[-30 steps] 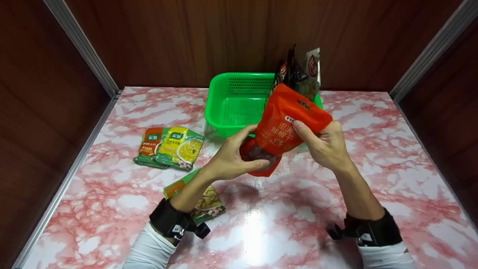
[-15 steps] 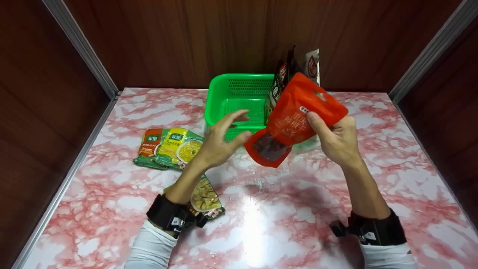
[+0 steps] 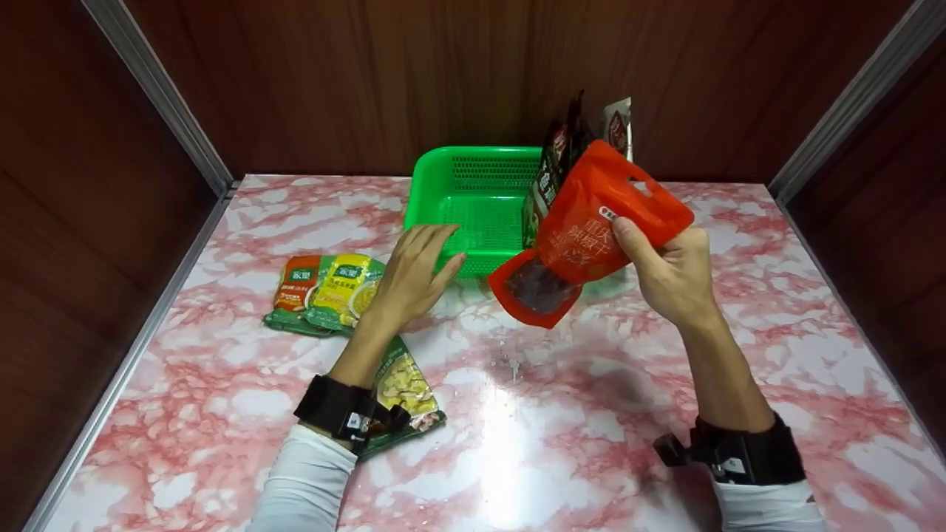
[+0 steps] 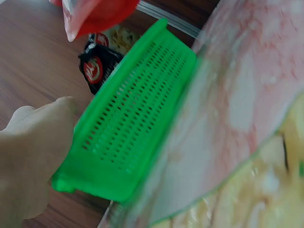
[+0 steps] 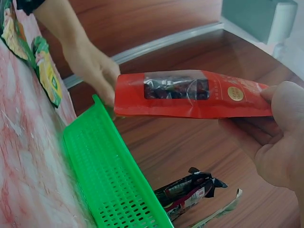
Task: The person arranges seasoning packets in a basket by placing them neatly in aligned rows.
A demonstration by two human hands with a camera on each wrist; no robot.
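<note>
My right hand (image 3: 674, 277) holds a red pouch of dried chilies (image 3: 584, 229) by its upper end, thumb on the printed front. The pouch hangs tilted over the front right of a green plastic basket (image 3: 418, 188), its lower end toward the middle. Through its clear window (image 5: 175, 88) dark red chilies show in the right wrist view. My left hand (image 3: 412, 277) is at the basket's front left corner, fingers extended and holding nothing. Inside the basket's right side stand a dark food packet (image 3: 545, 192) and a pale packet (image 3: 618, 122), partly hidden by the pouch.
Left of the basket, an orange-and-green packet (image 3: 297, 284) lies partly under a yellow-and-green soup packet (image 3: 344, 288). Another green packet (image 3: 406, 388) lies beneath my left forearm. Wooden panels (image 3: 473, 66) enclose the pink marbled table (image 3: 591, 443) at the back and sides.
My left hand has let go of the pouch's lower end and moved left to the basket's front corner. My right hand has shifted slightly right with the pouch, now held alone.
</note>
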